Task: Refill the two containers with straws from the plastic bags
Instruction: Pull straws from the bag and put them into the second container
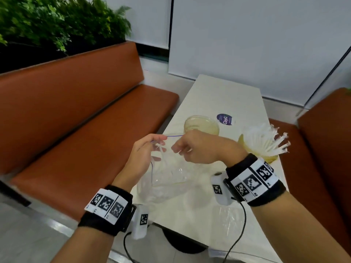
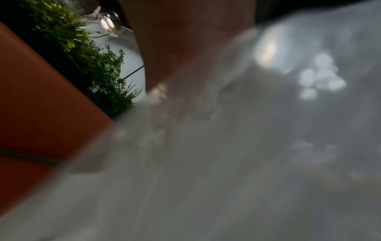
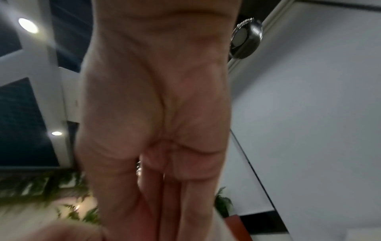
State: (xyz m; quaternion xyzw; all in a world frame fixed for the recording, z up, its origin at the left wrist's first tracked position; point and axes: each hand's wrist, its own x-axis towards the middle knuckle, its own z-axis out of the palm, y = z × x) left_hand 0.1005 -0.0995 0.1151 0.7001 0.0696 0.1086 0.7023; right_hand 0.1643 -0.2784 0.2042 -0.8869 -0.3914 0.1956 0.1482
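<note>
Two hands: the left hand (image 1: 144,154) and the right hand (image 1: 197,147) are raised over the near end of the table (image 1: 218,92), each pinching one side of the mouth of a clear plastic bag (image 1: 167,173).
Bag: it hangs from the fingers with its mouth up and its long axis roughly vertical — the blue seal line runs level between the two hands and down the left edge; its lower part bulges toward the table edge, and whether it touches the top I cannot tell.
Left grip: thumb and fingers curled on the bag's rim; the left wrist view is filled with blurred plastic.
Right grip: fingertips closed on the opposite rim; the right wrist view shows only the palm and folded fingers.
Straws: a bundle of wrapped straws (image 1: 266,141) stands in a yellowish container (image 1: 269,158) at the table's right edge, fanning up and to the right.
Second container: a round yellowish container (image 1: 201,126) sits just beyond the right hand, its opening upward.
Surface: a long pale table with a round blue sticker (image 1: 225,119) past the containers.
Room: orange-brown bench seats (image 1: 76,120) on both sides, green plants (image 1: 57,25) behind the left one, pale blinds (image 1: 256,44) at the far end.
</note>
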